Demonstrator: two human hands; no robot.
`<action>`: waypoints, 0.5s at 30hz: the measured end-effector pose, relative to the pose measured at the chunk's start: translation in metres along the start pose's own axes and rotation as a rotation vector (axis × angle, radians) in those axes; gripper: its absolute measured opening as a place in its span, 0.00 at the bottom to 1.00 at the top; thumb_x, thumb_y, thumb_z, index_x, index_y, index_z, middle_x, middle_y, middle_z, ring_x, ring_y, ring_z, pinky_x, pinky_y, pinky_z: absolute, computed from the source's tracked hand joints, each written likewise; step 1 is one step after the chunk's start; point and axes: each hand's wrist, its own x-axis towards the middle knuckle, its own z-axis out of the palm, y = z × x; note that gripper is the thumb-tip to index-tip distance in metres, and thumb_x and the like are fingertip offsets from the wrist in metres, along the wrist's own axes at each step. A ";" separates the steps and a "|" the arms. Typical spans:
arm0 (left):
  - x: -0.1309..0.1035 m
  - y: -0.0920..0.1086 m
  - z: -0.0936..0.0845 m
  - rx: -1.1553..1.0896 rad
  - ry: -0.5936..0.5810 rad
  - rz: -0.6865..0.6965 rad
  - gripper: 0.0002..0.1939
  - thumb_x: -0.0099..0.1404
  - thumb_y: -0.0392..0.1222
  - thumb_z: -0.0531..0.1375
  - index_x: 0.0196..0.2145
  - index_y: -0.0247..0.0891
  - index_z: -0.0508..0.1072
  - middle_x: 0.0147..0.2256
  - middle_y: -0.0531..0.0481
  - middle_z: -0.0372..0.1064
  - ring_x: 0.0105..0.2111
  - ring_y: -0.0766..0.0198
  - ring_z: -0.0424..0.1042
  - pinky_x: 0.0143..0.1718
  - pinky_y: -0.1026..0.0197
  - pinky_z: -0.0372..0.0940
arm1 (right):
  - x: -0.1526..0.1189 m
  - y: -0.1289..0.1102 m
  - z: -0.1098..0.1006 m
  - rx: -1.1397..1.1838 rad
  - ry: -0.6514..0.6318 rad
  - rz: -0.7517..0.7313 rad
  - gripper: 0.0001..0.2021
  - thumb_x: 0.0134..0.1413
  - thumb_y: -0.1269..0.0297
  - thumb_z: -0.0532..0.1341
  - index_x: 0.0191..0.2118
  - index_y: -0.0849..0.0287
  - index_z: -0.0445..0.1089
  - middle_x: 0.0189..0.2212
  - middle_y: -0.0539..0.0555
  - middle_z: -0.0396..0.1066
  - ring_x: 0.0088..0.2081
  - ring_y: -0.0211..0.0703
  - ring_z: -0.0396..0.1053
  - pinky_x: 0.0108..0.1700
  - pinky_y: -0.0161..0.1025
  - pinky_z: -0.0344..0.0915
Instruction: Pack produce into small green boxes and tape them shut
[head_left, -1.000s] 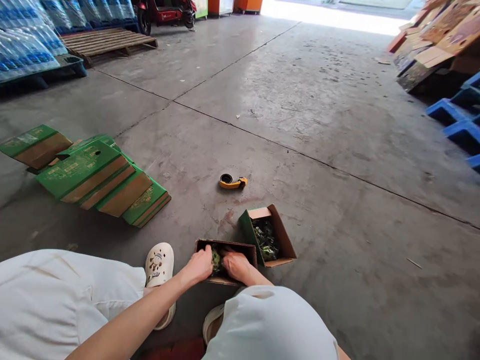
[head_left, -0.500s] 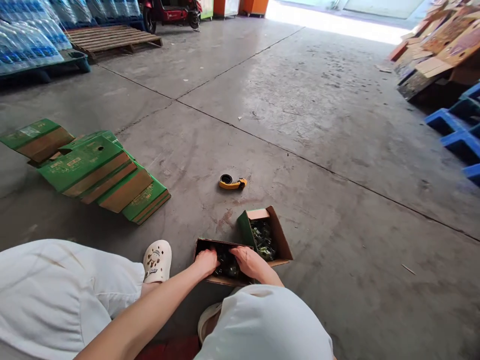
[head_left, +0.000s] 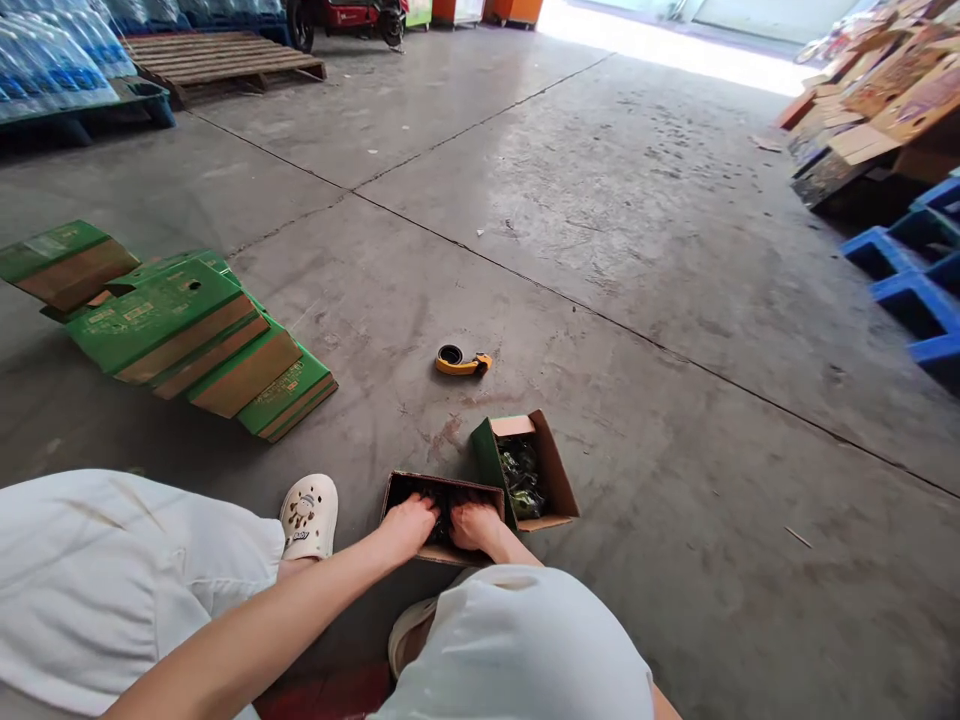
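Note:
A small open cardboard box [head_left: 444,482] stands on the floor between my feet, with dark, shiny plastic-looking contents inside. Both my hands reach down into it. My left hand [head_left: 409,524] is at the left half, its fingers bent down onto the contents, tips hidden. At the right half, my right hand [head_left: 474,522] is sunk in deeper with its fingers curled in; what they grip is in shadow. Touching the right side of this box is a second open green box [head_left: 486,465], holding clear-wrapped green items [head_left: 523,478].
A yellow tape dispenser [head_left: 463,362] lies beyond the boxes. Flattened green cartons [head_left: 195,325] lie to the left. Farther off are a wooden pallet [head_left: 225,58], wrapped bottles [head_left: 52,70], a red scooter [head_left: 349,18], stacked cardboard [head_left: 862,140] and blue pallets [head_left: 911,290].
My right hand has moved left and deeper into the box, off its right rim. My left hand stays inside, fingers a little farther over the contents. The view has shifted slightly.

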 end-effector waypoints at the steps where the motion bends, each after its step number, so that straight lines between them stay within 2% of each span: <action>1: 0.002 -0.004 0.000 -0.011 -0.007 -0.001 0.23 0.68 0.25 0.52 0.52 0.38 0.79 0.54 0.37 0.74 0.58 0.47 0.70 0.59 0.47 0.70 | -0.002 -0.002 -0.001 0.003 0.007 0.015 0.19 0.55 0.72 0.64 0.52 0.66 0.79 0.57 0.74 0.75 0.59 0.70 0.72 0.60 0.57 0.68; 4: 0.007 -0.011 -0.001 -0.038 -0.016 0.006 0.19 0.66 0.26 0.56 0.48 0.38 0.81 0.51 0.37 0.77 0.56 0.44 0.74 0.56 0.46 0.72 | -0.010 -0.006 -0.012 0.031 0.011 0.001 0.20 0.55 0.73 0.65 0.54 0.68 0.78 0.57 0.72 0.76 0.58 0.66 0.73 0.61 0.54 0.69; 6: 0.008 -0.012 0.000 -0.072 0.003 0.005 0.18 0.64 0.26 0.59 0.47 0.38 0.81 0.51 0.37 0.77 0.56 0.42 0.74 0.55 0.45 0.72 | -0.018 -0.005 -0.027 0.059 0.004 -0.072 0.20 0.52 0.71 0.68 0.53 0.66 0.79 0.56 0.68 0.77 0.58 0.62 0.73 0.62 0.50 0.69; 8: 0.007 -0.012 0.002 -0.115 0.041 -0.002 0.18 0.64 0.27 0.59 0.49 0.38 0.81 0.52 0.36 0.77 0.59 0.41 0.72 0.56 0.44 0.71 | -0.031 0.003 -0.044 0.108 0.051 -0.150 0.21 0.55 0.70 0.67 0.56 0.61 0.77 0.60 0.64 0.74 0.61 0.56 0.72 0.64 0.46 0.68; 9: 0.005 -0.011 0.003 -0.136 0.060 -0.007 0.20 0.64 0.27 0.60 0.51 0.39 0.80 0.53 0.36 0.76 0.60 0.41 0.71 0.57 0.44 0.71 | -0.040 0.010 -0.052 0.136 0.100 -0.172 0.22 0.59 0.71 0.64 0.59 0.59 0.74 0.62 0.62 0.73 0.62 0.53 0.71 0.65 0.45 0.67; 10: 0.003 -0.011 0.003 -0.154 0.073 -0.012 0.23 0.64 0.27 0.60 0.54 0.39 0.79 0.55 0.37 0.76 0.60 0.41 0.71 0.58 0.44 0.70 | -0.050 0.017 -0.057 0.208 0.217 -0.167 0.21 0.63 0.72 0.60 0.60 0.57 0.73 0.60 0.61 0.74 0.60 0.50 0.72 0.64 0.45 0.67; 11: 0.000 -0.011 0.003 -0.174 0.088 -0.012 0.27 0.63 0.26 0.60 0.58 0.40 0.77 0.57 0.37 0.74 0.61 0.42 0.71 0.60 0.44 0.69 | -0.061 0.026 -0.061 0.252 0.358 -0.111 0.18 0.68 0.70 0.57 0.60 0.55 0.73 0.57 0.59 0.75 0.58 0.49 0.73 0.61 0.46 0.69; 12: -0.004 -0.012 0.001 -0.200 0.117 0.000 0.30 0.62 0.27 0.61 0.61 0.41 0.75 0.60 0.38 0.72 0.61 0.43 0.70 0.61 0.45 0.68 | -0.073 0.034 -0.061 0.246 0.444 -0.050 0.14 0.70 0.66 0.56 0.56 0.53 0.74 0.52 0.58 0.77 0.55 0.50 0.74 0.58 0.47 0.71; 13: -0.008 -0.015 -0.001 -0.237 0.171 0.020 0.31 0.62 0.28 0.62 0.62 0.42 0.74 0.62 0.39 0.71 0.62 0.44 0.70 0.62 0.46 0.67 | -0.084 0.041 -0.058 0.218 0.482 0.003 0.11 0.71 0.63 0.57 0.51 0.52 0.75 0.47 0.57 0.77 0.51 0.51 0.75 0.54 0.46 0.72; 15: -0.020 -0.022 -0.008 -0.338 0.364 0.047 0.25 0.66 0.31 0.61 0.60 0.43 0.75 0.60 0.42 0.71 0.60 0.49 0.71 0.64 0.49 0.66 | -0.102 0.049 -0.043 0.131 0.500 0.037 0.09 0.72 0.60 0.58 0.42 0.52 0.76 0.39 0.55 0.76 0.43 0.49 0.74 0.47 0.44 0.72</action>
